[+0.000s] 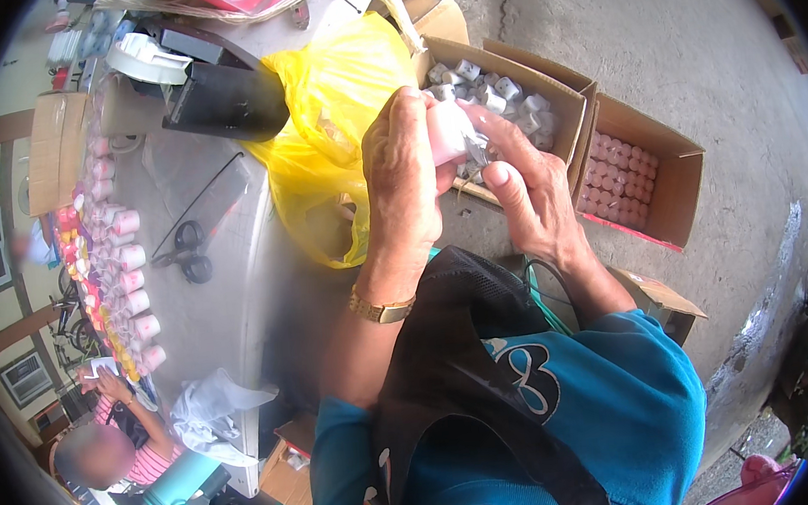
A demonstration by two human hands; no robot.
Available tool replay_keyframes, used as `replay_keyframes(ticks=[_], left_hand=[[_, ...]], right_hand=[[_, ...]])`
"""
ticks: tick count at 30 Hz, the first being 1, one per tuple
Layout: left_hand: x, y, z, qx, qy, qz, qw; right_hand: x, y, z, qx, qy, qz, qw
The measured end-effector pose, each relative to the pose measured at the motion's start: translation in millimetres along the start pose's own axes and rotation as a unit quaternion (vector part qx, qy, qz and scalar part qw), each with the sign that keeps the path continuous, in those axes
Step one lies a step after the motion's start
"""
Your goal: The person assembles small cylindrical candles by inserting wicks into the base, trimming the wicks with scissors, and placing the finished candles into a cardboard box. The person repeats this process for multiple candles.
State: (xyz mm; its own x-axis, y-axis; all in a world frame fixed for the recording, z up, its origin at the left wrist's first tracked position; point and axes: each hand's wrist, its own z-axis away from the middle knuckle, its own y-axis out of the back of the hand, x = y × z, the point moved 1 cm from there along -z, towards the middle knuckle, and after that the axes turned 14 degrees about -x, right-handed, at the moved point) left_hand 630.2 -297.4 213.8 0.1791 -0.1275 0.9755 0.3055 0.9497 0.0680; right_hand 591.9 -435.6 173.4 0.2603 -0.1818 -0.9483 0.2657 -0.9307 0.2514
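Note:
My left hand (402,172), with a gold watch on its wrist, is wrapped round a small pale pink cylinder (447,133). Clear plastic (478,147) sticks out from the cylinder's right end. The fingers and thumb of my right hand (537,190) close on that plastic, the index finger lying along its upper side. Just beyond my hands is an open cardboard box (558,96) full of small white and grey pieces (505,88). My palm hides part of the cylinder, and its exact kind cannot be made out.
A second cardboard box (676,150) holds rows of pink cylinders (618,174). On the grey table (229,314) left of me are black scissors (191,253), a black container (226,100), a yellow plastic bag (335,96) and a row of wrapped pink cylinders (129,258). Another person (144,444) sits at lower left.

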Motion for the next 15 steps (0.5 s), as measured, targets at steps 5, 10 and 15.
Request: replay_keyframes(ticks=[5,10,15], left_hand=[[-2.5,-12.3,7.2,0.0,0.014,0.1,0.995],[-3.4,-6.8,-6.0,0.053,-0.083,-0.096,0.99],[-7.6,-9.7,-9.4,0.119,-0.197,-0.163,0.959]], right_hand=[[8.1,6.3,-12.9,0.022,0.022,-0.023,0.999],[6.5,8.0,-5.5,-0.009,-0.026,-0.048,0.998],[-2.2,3.7,0.8,-0.013,-0.023,-0.038,0.999]])
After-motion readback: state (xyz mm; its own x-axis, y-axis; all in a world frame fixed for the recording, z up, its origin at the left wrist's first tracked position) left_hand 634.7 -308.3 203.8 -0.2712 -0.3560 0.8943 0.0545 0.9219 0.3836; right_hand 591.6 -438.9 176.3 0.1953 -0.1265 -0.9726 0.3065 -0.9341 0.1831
